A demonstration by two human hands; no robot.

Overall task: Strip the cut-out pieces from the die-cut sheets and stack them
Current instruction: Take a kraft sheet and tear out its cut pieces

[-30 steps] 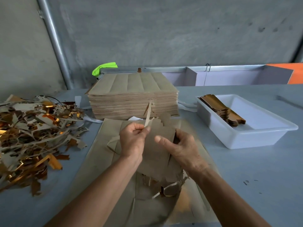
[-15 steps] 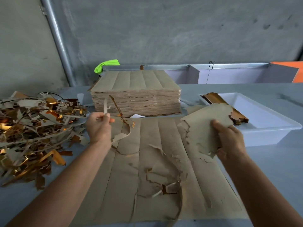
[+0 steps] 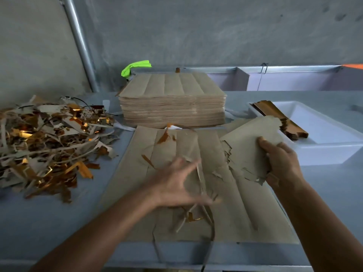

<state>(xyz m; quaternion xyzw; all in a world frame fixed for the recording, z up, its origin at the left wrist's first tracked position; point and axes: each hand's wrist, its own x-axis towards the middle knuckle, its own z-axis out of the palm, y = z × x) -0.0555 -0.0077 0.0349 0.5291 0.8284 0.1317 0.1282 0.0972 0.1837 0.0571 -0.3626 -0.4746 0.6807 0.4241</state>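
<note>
On the grey table point(image 3: 59, 222), the left hand point(image 3: 176, 185) is hovering spread-fingered over the die-cut sheet point(image 3: 245, 213) while the right hand point(image 3: 280, 161) is gripping stripped pieces point(image 3: 249, 152); no writing is showing.

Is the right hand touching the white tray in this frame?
Apart. In the head view the right hand grips a bundle of stripped pieces, and a strip of grey table shows between its knuckles and the white tray.

Dull kraft brown on the die-cut sheets point(image 3: 172, 103), ribbed lengthwise. Gold foil and grey in the scrap heap point(image 3: 49, 142). White tray point(image 3: 330, 152). Pale blue-grey bench point(image 3: 59, 222). Neon green rag point(image 3: 135, 66).
</note>
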